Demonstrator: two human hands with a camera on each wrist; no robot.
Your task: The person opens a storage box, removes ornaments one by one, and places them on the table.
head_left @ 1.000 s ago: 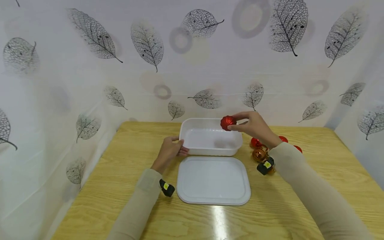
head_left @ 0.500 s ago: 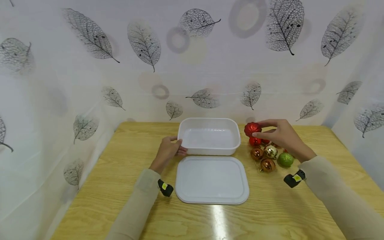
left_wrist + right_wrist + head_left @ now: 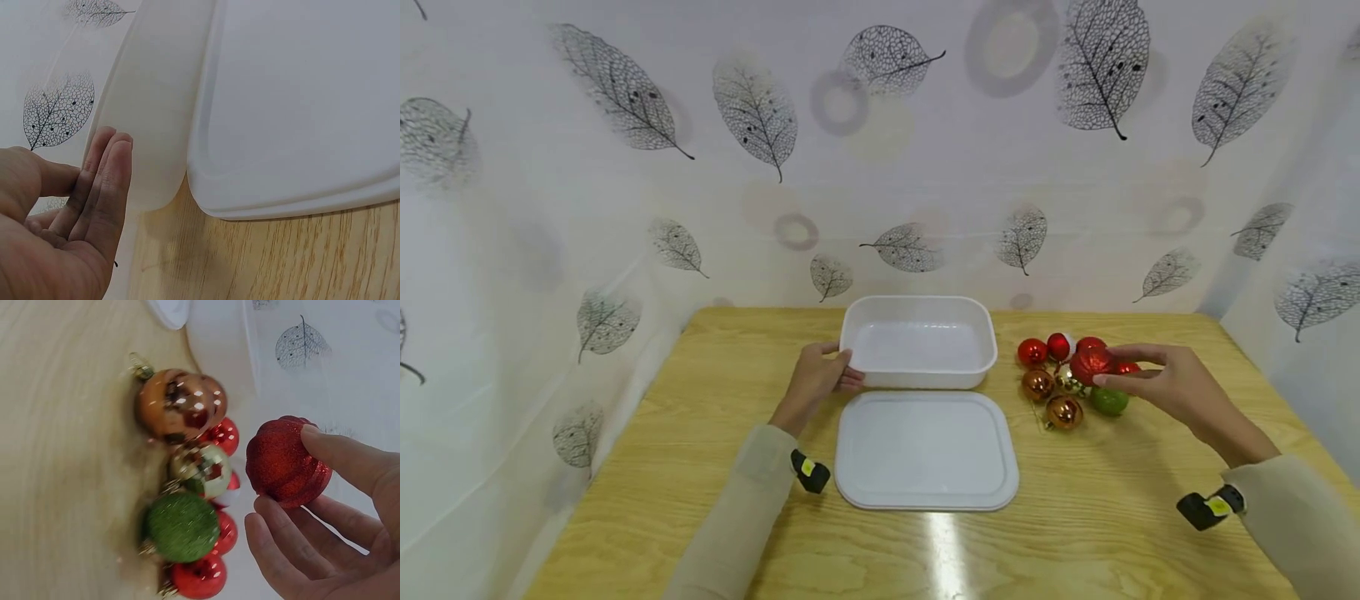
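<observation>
My left hand [image 3: 814, 377] holds the near left corner of a white plastic container [image 3: 917, 379], with the thumb at its rim and the fingers along the outer wall. The fingers [image 3: 106, 200] lie fairly straight in the left wrist view. My right hand [image 3: 1180, 387] pinches a ribbed, glittery red Christmas bauble [image 3: 284, 461] between thumb and fingertips. That bauble is over the far right part of a cluster of baubles, partly covering some in the head view. Among the cluster are a green bauble [image 3: 183, 527], a pale gold one [image 3: 201, 470] and shiny copper ones [image 3: 1064, 412].
A white lid [image 3: 927, 450] lies flat on the wooden table [image 3: 1075, 517], in front of the container. Shiny red baubles [image 3: 1032, 352] are at the cluster's back. A leaf-print curtain [image 3: 880, 167] hangs behind the table and along its sides.
My right hand has carried the ribbed red bauble from over the container rightward and toward me, to the cluster. My left hand keeps its place on the container.
</observation>
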